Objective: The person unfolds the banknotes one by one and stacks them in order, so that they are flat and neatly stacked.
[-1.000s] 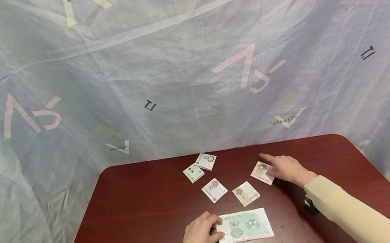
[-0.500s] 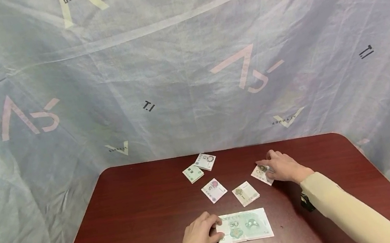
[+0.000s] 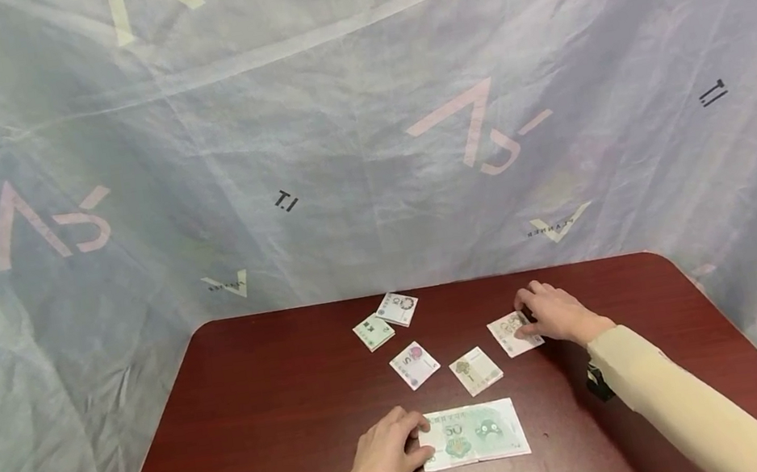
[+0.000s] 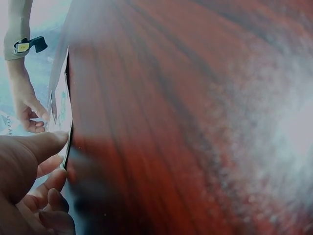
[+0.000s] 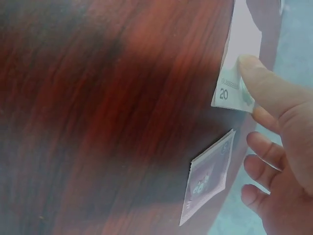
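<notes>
My right hand (image 3: 557, 314) sits at the far right of the table (image 3: 266, 416), thumb pressing down on the folded 20 note (image 3: 513, 334) while the other fingers curl loosely over its far edge; I can't quite tell whether they pinch it yet or only rest there. My left hand (image 3: 382, 457) lies near me, fingers together and flat on the left end of the 50 stack (image 3: 477, 433), pinning it in place.

To do this well, I judge I should keep the thumb flat on the 20 note, slide it a little to raise an edge off the wood, then close the fingers under it, and keep the left hand steady so the stack doesn't fan.

Three other folded notes and a small green wad lie between the hands, well apart from either. The right wrist view shows the thumb (image 5: 264, 81) on the "20" corner and a purplish note (image 5: 208, 176) beside it. The left wrist view is mostly blurred wood; the stack shows only as a thin edge there, and the fingertips under the right palm stay hidden.
</notes>
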`<state>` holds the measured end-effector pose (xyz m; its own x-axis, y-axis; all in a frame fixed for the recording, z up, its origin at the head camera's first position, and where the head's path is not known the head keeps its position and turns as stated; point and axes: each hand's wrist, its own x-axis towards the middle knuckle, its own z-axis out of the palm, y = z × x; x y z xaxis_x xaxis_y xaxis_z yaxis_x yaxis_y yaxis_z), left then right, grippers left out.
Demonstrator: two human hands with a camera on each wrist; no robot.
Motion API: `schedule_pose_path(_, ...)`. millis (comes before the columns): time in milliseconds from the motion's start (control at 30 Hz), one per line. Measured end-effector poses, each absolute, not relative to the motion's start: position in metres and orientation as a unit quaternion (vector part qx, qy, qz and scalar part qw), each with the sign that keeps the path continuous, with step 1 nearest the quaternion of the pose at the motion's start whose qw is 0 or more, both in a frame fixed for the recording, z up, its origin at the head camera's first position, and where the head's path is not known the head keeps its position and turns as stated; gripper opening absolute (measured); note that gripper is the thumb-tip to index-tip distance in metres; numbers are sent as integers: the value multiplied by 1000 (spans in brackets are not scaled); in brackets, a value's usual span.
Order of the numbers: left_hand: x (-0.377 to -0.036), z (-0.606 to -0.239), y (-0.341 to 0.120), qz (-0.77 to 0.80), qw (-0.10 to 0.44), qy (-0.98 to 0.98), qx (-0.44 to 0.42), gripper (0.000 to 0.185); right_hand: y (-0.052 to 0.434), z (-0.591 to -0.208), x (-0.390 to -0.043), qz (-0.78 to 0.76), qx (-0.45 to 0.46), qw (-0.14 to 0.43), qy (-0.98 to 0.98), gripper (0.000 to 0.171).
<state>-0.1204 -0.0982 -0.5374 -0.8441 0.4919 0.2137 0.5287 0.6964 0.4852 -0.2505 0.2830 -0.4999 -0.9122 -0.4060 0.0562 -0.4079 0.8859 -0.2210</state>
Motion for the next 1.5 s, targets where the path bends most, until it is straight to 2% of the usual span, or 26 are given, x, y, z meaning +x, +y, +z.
schedule_pose_path(133,-121,-536,-98,-274,28,-922,-274,24,284,-503,-253,115,211,37,-970,38)
schedule_pose_path(333,-120,-535,-99,-276,24,-923,-268,25,283,-509,-254,127,233,84,-960,25)
schedule_pose_path(567,-119,-534,-98,-279,24,-923,-264,25,287,-514,-249,221,207,68,-951,21)
schedule_pose_path(733,-118,-534,-98,-279,16,-924,-262,25,292,-515,-245,257,190,56,-946,7)
schedule_pose_path(1033,-120,-533,-97,-274,19,-924,-265,24,298,-508,-230,275,155,68,-946,4)
schedule_pose_path(1233,-121,-530,-96,-268,21,-924,-272,24,298,-498,-215,313,133,74,-937,9)
schedule_pose_path(1500,-120,-528,-94,-236,27,-930,-281,24,293,-495,-191,402,69,34,-912,6)
